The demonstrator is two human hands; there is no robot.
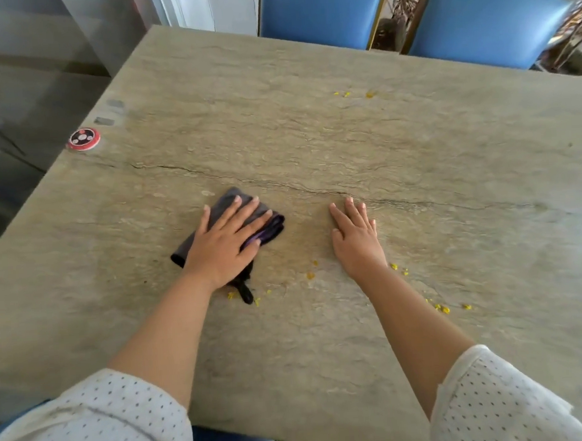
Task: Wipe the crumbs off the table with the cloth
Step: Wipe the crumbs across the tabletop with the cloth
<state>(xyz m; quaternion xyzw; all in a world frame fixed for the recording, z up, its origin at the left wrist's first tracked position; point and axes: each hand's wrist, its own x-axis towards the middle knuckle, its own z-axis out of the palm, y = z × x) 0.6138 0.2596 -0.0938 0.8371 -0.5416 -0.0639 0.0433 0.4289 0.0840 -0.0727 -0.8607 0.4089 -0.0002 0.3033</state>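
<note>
— What's at the far left?
— A round red disc (83, 139) sits at the left edge of the counter (312, 135), well apart from the rest.
— And the cloth?
— The dark folded cloth (222, 203) lies on the counter left of centre. The left grip (228, 243) is on top of it, spread wide, fingers straight, pressing it flat.
— Crumbs?
— Yellow crumbs (310, 275) lie by the cloth's near end and between the two wrists.
— The right grip?
— The right grip (356, 237) is wide too, palm flat on bare counter, holding nothing, near the cloth but apart. More crumbs lie just right of that forearm, and a few far off toward the blue chairs (319, 13).
</note>
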